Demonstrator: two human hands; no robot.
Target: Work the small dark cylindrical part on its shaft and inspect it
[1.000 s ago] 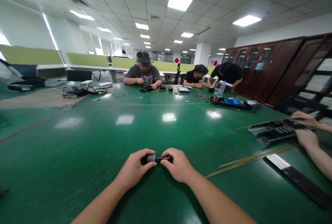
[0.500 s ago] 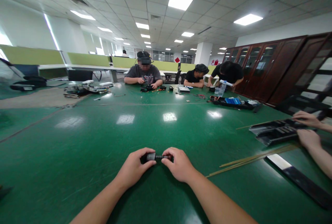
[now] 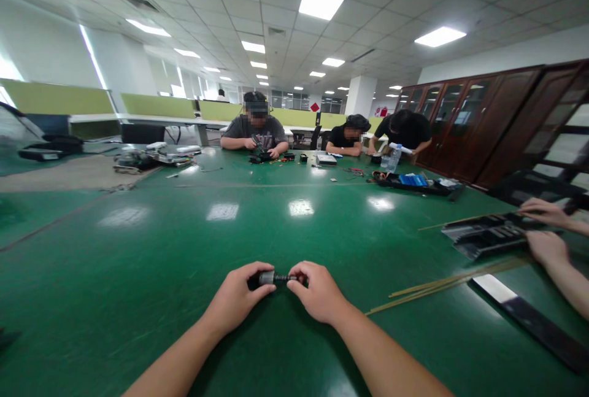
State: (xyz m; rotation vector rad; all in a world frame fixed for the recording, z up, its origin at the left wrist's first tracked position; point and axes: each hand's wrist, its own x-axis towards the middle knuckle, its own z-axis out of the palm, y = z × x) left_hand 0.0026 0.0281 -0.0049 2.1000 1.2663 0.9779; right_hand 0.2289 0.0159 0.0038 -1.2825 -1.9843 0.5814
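A small grey cylinder with a dark ribbed shaft (image 3: 267, 277), much like a small motor, lies level just above or on the green table; I cannot tell which. My left hand (image 3: 240, 294) is closed on its grey body between thumb and fingers. At the other end, my right hand (image 3: 317, 294) pinches the tip of the dark shaft. The fingers hide that tip, while the middle of the shaft shows between both hands.
To the right, another person's hands (image 3: 550, 246) work on a long black slotted part (image 3: 488, 232). Thin yellowish rods (image 3: 442, 280) and a black-and-white flat bar (image 3: 529, 317) lie nearby. Farther back are a tray of blue pieces (image 3: 414, 180), a bottle (image 3: 394, 158) and a heap of parts (image 3: 138, 159).
The grey cylinder and its shaft have shifted very slightly left with my left hand. My right fingers still pinch the shaft end in nearly the same place.
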